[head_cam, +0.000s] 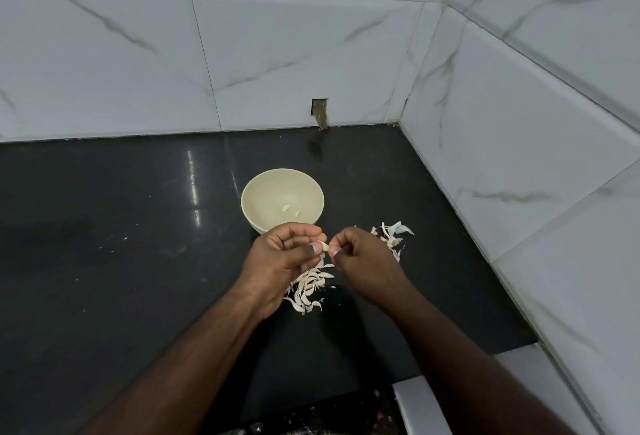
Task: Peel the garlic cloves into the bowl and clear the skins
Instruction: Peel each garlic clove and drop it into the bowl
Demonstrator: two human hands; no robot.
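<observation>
Pale garlic clove (324, 246) pinched by left hand (284, 254); right hand (360, 258) touching.

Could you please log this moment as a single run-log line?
left hand pinches garlic clove | right hand picks its skin | bowl holds two peeled cloves | skins on counter

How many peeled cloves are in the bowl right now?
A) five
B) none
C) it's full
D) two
D: two small pale peeled cloves lie on the bottom of the cream bowl, while the left hand and right hand pinch another clove between them just in front of it.
</observation>
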